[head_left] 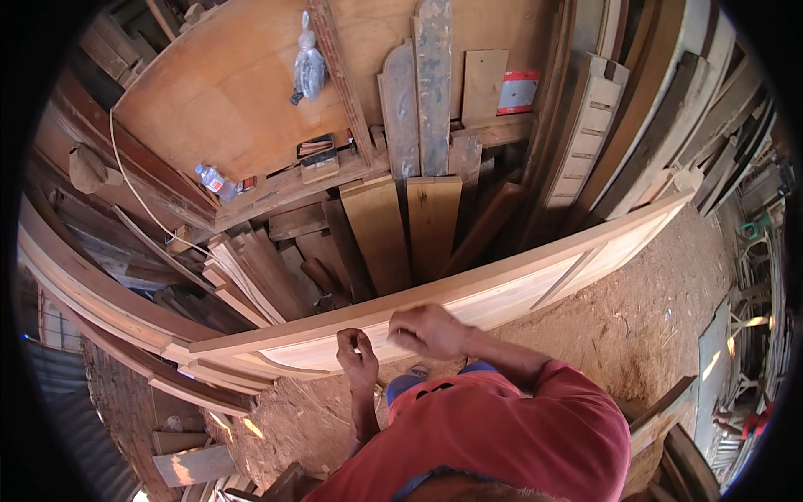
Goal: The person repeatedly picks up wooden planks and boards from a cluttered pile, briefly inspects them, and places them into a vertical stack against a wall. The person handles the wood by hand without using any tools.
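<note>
A long framed wooden panel [468,303], like a door, lies on its side right in front of me, its pale upper edge running from lower left to upper right. My left hand [358,355] is over the near face of the panel, its fingers curled in toward the thumb. Just to its right, my right hand [428,332] is closed in a fist over the panel and slightly smeared by motion. Whatever either hand holds, if anything, is too small or hidden to make out. I cannot tell whether the hands touch the wood.
Planks and boards [433,226] lean behind the panel. On a ledge stand a plastic bottle [216,182] and a small open box [318,159]. A plastic bag [309,71] hangs above. Curved timbers [100,297] are stacked at left. Bare earth floor [644,309] lies at right.
</note>
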Tool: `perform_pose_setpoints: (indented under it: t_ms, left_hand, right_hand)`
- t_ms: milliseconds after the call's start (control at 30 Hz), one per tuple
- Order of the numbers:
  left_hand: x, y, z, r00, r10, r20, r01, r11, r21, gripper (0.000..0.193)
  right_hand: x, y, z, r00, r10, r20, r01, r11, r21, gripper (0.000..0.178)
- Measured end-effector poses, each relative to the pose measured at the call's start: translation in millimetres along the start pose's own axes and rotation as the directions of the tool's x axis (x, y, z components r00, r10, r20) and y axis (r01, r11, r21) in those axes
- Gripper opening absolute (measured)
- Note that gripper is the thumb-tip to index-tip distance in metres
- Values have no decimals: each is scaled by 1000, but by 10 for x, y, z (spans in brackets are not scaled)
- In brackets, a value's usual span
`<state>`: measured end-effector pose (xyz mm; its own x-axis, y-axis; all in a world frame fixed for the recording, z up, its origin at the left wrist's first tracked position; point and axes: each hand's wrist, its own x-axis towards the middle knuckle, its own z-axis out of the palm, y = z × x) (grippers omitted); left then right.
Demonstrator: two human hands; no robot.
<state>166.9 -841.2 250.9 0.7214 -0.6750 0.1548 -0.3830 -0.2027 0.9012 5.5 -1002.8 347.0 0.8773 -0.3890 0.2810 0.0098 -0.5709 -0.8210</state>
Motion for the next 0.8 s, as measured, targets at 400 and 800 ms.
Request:
perform_pose_setpoints:
  t_ms: [400,800]
  left_hand:
    - [412,-318,1293,952,296,-75,-154,679,717,22]
    - [424,-334,1347,941,310,-134,-107,650,752,23]
  right_hand:
    - [-149,3971,-2289,549,813,-194,-707,328,-626,77]
    - [-494,5351,-2603,593,754,-282,-618,201,-760,66]
